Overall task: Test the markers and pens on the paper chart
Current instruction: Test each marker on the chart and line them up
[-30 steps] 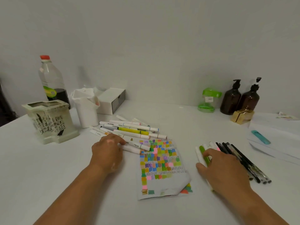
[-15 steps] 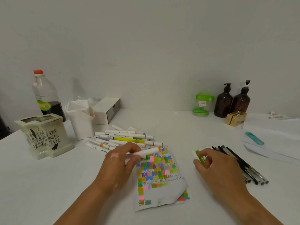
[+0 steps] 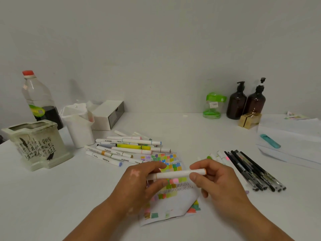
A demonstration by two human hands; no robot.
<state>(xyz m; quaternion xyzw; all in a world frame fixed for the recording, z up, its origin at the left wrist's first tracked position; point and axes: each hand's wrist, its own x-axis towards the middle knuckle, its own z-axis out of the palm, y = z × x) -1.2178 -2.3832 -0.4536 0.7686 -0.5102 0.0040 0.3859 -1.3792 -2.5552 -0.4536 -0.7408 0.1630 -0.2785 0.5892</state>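
Marker (image 3: 175,174) now hangs level above the paper chart (image 3: 171,202), lifted from the marker pile (image 3: 126,148) where it lay a second ago; my right hand (image 3: 220,181) has left the pens (image 3: 251,169) to meet it. White table (image 3: 52,197), pale wall (image 3: 156,49) behind. My left hand (image 3: 139,181) grips one end, my right fingers pinch the orange-ringed other end.

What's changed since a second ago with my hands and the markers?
The left hand picked a white marker out of the pile and carried it over the paper chart. The right hand left the loose markers beside the black pens and pinches its other end. Pile, pens and chart stayed put.
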